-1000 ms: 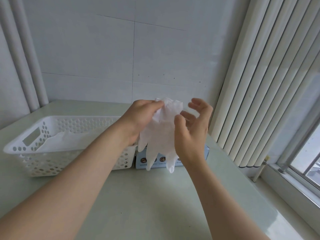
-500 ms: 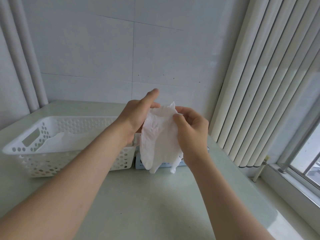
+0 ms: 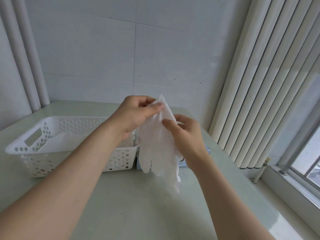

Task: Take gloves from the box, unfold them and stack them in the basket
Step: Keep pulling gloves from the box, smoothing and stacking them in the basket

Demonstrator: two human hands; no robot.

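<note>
A thin white glove (image 3: 158,146) hangs in the air above the table, cuff up and fingers down. My left hand (image 3: 136,113) pinches its cuff at the top between thumb and fingers. My right hand (image 3: 184,134) pinches the glove's right edge a little lower. Behind the glove stands the light blue glove box (image 3: 181,162), mostly hidden by the glove and my right wrist. The white perforated basket (image 3: 26,146) sits to the left of the box, with white gloves (image 3: 57,142) lying flat inside it.
The pale green table (image 3: 138,205) runs to a tiled wall at the back. Vertical blinds (image 3: 259,84) hang at the right, with a window sill and window (image 3: 303,161) beyond them. Two white pipes (image 3: 26,58) stand at the back left.
The glove has been drawn out longer, its fingers now hanging lower. My left hand went from an outstretched finger to pinching the cuff, and my right hand slid lower along the right edge.
</note>
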